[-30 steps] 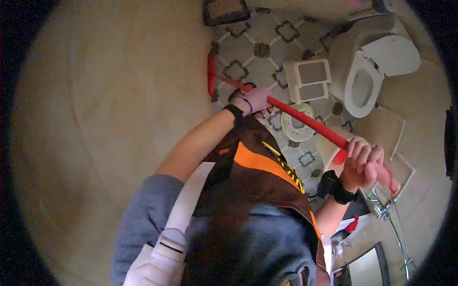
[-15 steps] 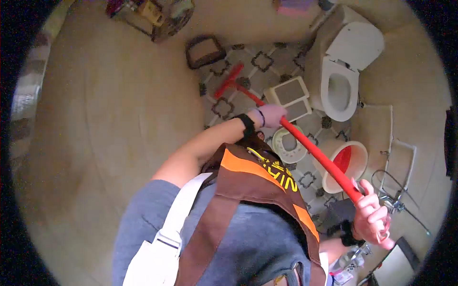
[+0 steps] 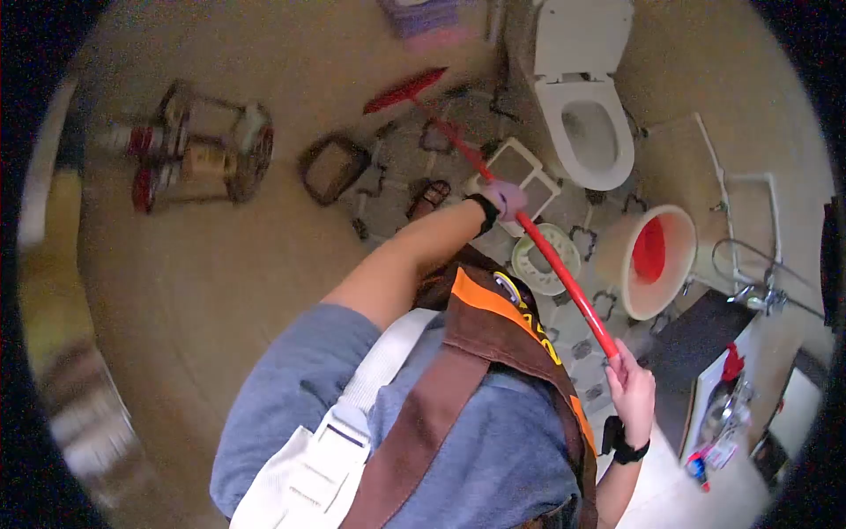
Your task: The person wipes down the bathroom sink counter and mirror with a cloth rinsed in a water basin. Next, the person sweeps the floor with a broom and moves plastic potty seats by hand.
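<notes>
A red floor squeegee (image 3: 562, 271) runs diagonally across the view, its long handle passing through both hands. Its wide head (image 3: 405, 91), slightly blurred, is at the upper left, over where the tiled floor meets the wall; contact cannot be made out. My left hand (image 3: 504, 201) is closed around the middle of the handle, in front of a white plastic stool (image 3: 553, 187). My right hand (image 3: 633, 388) grips the handle's near end, fingers wrapped around it. Black bands circle both wrists.
A white toilet (image 3: 592, 141) with raised lid stands at the back. Right of me are a bucket (image 3: 686, 282) with something red inside and a wall tap (image 3: 760, 298). A pale round stool (image 3: 564, 280), dark-rimmed basket (image 3: 308, 172), sandalled foot (image 3: 429, 199) and rack (image 3: 242, 181) are around.
The view has turned, so the rack and bucket sit elsewhere in it. The squeegee head has moved farther out toward the wall. My right hand, fingers looser before, is closer to my body.
</notes>
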### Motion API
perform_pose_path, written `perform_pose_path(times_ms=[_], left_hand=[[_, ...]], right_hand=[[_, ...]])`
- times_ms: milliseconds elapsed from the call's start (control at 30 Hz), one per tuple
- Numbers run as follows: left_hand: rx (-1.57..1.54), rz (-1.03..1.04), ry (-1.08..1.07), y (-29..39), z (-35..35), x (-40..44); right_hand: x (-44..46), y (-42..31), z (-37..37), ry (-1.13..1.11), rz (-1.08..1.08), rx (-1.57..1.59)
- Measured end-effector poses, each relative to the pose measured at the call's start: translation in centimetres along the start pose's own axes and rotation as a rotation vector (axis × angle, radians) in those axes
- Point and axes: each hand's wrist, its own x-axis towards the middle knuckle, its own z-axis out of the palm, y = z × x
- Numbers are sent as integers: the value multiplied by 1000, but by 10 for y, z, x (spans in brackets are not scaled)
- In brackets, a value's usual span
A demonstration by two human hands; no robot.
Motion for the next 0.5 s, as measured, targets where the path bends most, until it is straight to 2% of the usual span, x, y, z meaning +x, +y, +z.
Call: perform_pose_path(times_ms=[33, 100, 167, 233, 267, 333, 367, 433, 500], left_hand=[[20, 46, -25, -17, 7, 4], [-100, 77, 98, -70, 69, 25], [-110, 72, 11, -101, 49, 8], [-60, 2, -100, -136, 53, 3], [-2, -68, -154, -156, 79, 9], [30, 191, -478, -185, 61, 10], [12, 248, -511, -182, 57, 12], [-96, 326, -408, -147, 32, 18], [-147, 362, -228, -106, -9, 30]], right_hand=[[13, -2, 4, -39, 40, 20], [33, -17, 18, -60, 56, 40], [56, -42, 40, -10, 13, 38], [81, -89, 54, -7, 14, -109], [91, -113, 63, -32, 41, -167], [102, -132, 68, -97, 119, -178], [99, -130, 68, -31, 184, -56], [70, -91, 92, 140, 163, -65], [65, -88, 54, 37, 356, -97]])
